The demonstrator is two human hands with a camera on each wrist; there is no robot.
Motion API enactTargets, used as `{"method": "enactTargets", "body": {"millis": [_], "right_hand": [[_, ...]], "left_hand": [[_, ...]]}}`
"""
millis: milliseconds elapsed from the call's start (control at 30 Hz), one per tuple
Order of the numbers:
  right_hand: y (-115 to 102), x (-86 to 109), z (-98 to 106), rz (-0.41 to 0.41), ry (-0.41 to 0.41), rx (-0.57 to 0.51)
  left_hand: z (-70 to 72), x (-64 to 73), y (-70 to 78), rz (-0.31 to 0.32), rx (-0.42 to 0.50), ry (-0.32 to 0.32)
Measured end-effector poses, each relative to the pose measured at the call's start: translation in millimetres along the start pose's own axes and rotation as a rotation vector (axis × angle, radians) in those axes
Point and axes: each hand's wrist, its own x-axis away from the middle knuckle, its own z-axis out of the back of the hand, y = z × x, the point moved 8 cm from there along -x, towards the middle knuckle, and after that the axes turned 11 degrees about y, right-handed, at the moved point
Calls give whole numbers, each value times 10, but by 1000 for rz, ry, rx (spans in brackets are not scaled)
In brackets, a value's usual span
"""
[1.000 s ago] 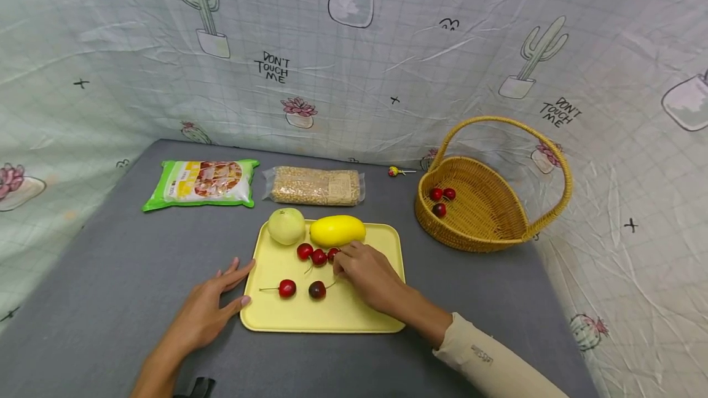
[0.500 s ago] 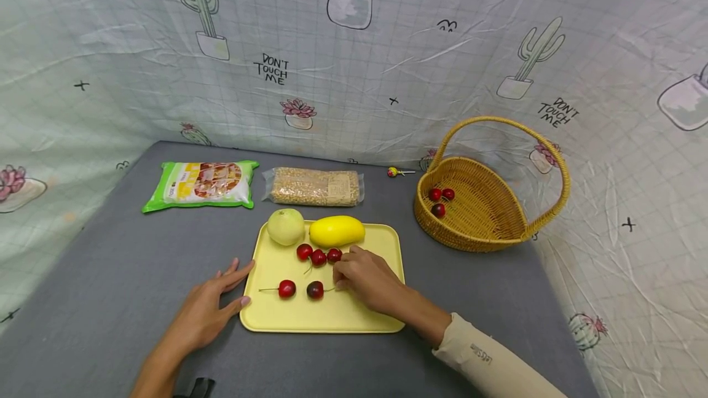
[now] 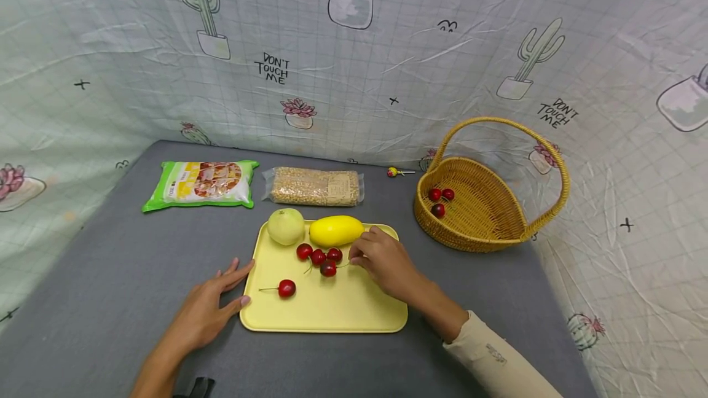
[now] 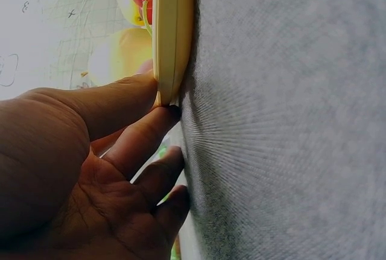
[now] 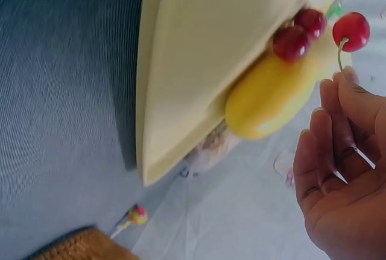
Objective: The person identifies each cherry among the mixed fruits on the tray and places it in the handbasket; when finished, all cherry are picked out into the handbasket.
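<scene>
My right hand [image 3: 383,263] pinches the thin stem of a dark red cherry [image 3: 328,269] between thumb and fingertips. In the right wrist view this cherry [image 5: 351,31] hangs clear at the fingertips. Beneath it is a yellow tray [image 3: 354,315], where a few other cherries [image 3: 318,257] lie clustered in front of a yellow oval fruit [image 3: 337,231]. A pale green round fruit [image 3: 286,226] sits at the tray's back left corner, and a single cherry [image 3: 286,288] with its stem lies front left. My left hand [image 3: 207,309] touches the tray's left edge with thumb and fingers extended.
A wicker basket [image 3: 475,235] with a tall handle and several cherries inside stands at the right. Behind the tray lie a green and white packet [image 3: 201,184], a clear bag of grains [image 3: 315,186] and a small lollipop [image 3: 394,172]. A printed cloth hangs behind.
My right hand has moved up and to the right with the dark cherry, lifting it by its stem from the tray's front toward the cluster. The left hand has stayed at the tray's edge.
</scene>
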Motion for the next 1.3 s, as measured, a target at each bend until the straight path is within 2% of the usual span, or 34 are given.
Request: {"method": "enactTargets", "body": {"millis": [200, 633, 1033, 1300], "right_hand": [[128, -19, 194, -47, 59, -23], [454, -28, 637, -133, 174, 3], [843, 24, 998, -279, 229, 19], [1115, 97, 1173, -303, 289, 52]], "left_hand": [[4, 5, 14, -16, -1, 4], [-1, -4, 10, 0, -6, -7], [-15, -5, -3, 12, -19, -17], [-10, -5, 1, 5, -16, -15]]}}
